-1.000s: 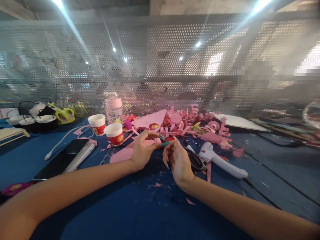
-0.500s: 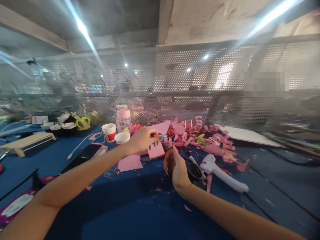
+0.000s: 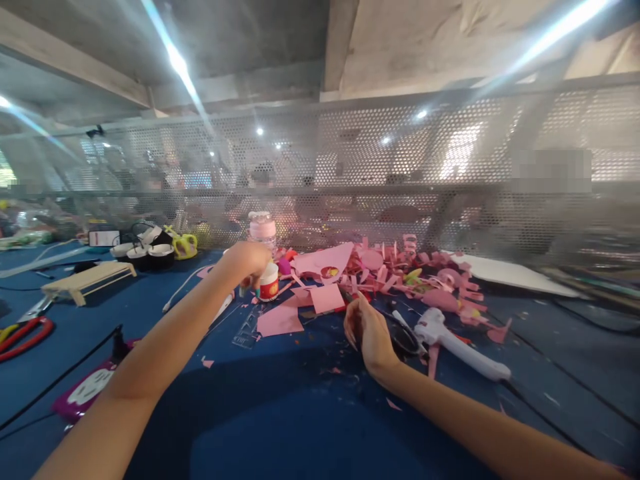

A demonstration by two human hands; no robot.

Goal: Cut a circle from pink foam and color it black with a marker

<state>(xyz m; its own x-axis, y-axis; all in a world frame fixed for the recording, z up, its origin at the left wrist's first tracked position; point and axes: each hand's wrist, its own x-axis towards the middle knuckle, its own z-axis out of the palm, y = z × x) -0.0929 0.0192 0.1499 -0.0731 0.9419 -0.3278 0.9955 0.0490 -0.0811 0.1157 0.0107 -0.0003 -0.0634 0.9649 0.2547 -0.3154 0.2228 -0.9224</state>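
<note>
My left hand is beside a red-and-white paper cup. Its fingers point down and are closed; a bit of teal shows by the fingertips, too small to name. Lower and to the right, my right hand is upright over the blue table, its fingers curled in; what they hold, if anything, is hidden. Left of it lie a square pink sheet and a larger pink sheet. Just right of that hand are a dark round object and a white glue gun.
Pink cut pieces are heaped at the back before a perforated metal screen. A pink-lidded bottle stands behind the cup. To the left are a small wooden stand, red-handled scissors and a purple device.
My left hand has moved left, from above the square pink sheet to the paper cup. That sheet is now uncovered. My right hand stays beside the dark round object, and the view has shifted slightly.
</note>
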